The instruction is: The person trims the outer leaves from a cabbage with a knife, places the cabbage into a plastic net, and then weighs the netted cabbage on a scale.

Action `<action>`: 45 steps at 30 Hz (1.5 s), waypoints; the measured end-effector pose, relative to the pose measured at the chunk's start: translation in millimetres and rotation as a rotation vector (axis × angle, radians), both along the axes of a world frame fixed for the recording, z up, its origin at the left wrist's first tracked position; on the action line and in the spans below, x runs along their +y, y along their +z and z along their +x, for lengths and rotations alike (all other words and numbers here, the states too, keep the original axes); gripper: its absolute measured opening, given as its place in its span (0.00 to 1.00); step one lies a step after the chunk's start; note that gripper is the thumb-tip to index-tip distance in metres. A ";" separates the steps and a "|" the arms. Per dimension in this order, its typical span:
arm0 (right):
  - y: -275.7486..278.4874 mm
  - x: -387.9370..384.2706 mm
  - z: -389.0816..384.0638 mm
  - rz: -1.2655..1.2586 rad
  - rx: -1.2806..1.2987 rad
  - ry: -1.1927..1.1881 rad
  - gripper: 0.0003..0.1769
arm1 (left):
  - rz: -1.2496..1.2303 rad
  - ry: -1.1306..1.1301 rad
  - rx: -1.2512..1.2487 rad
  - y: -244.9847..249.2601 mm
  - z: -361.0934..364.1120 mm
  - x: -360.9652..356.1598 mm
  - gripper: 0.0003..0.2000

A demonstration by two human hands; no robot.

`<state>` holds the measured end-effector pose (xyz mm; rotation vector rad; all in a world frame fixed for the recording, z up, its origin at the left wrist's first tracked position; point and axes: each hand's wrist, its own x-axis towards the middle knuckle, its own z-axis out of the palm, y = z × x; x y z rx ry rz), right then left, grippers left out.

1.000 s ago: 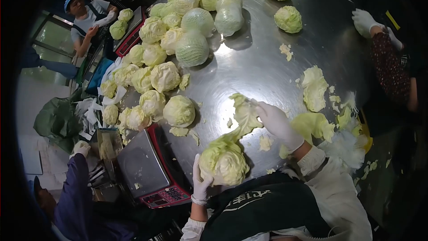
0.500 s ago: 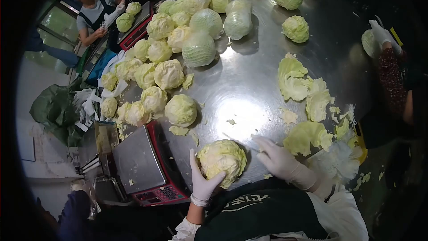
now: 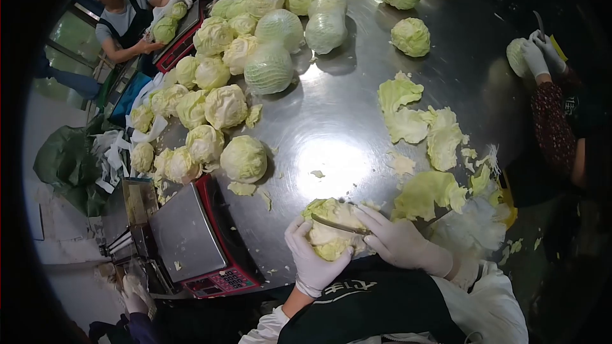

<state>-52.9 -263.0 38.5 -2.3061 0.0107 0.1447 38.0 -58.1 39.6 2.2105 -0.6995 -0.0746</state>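
White-gloved on my feed, the left hand (image 3: 315, 256) curls its fingers round a cabbage (image 3: 327, 237) near the table's (image 3: 357, 105) near edge; the right hand (image 3: 396, 242), apart moments ago, now lays its gripped curved knife (image 3: 338, 224) across it, so I judge cutting underway. Loose leaves (image 3: 442, 143) crowd rightward, a scale (image 3: 186, 232) leftward.

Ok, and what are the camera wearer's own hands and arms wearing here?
The left hand and right hand wear thin, close-fitting white gloves without visible markings. Both arms have loose white sleeves; on the left, the forearm is bare between glove and sleeve. A dark apron with pale lettering covers the front.
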 end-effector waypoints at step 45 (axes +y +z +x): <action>24.8 21.6 32.7 0.112 0.034 0.005 0.26 | -0.016 0.150 0.136 -9.3 -19.3 39.2 0.47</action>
